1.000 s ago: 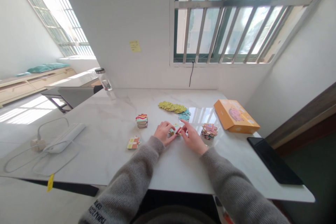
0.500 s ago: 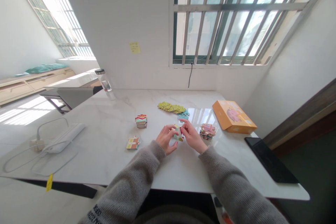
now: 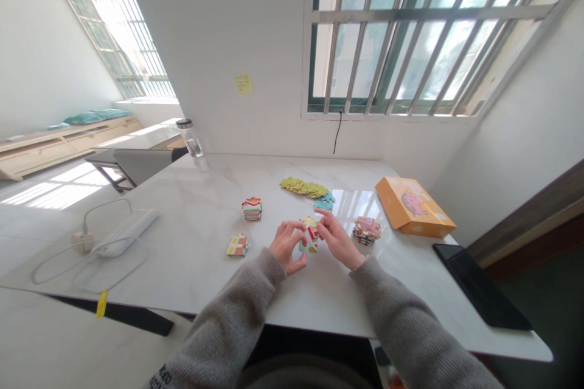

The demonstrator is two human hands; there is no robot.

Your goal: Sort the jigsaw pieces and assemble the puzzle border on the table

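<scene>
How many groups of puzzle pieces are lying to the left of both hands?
2: a tall stack and, nearer the person, a low stack. The left sleeve may hide others.

The white tabletop [image 3: 182, 213] in front of me looks like polished stone, smooth and glossy enough to mirror the window bars [image 3: 429, 14], which are sleek metal with a dull shine. The jigsaw pieces [image 3: 311, 248] look like thick printed card, and the orange box [image 3: 415, 206] is smooth cardboard with a slight sheen. The sleeves [image 3: 396, 304] are soft, matt, ribbed knit (wool or cotton, I can't tell from here). The black slab [image 3: 481, 285] has a smooth face; the power strip [image 3: 125, 234] is pale plastic, the sticky note [image 3: 243, 84] matt paper
</scene>
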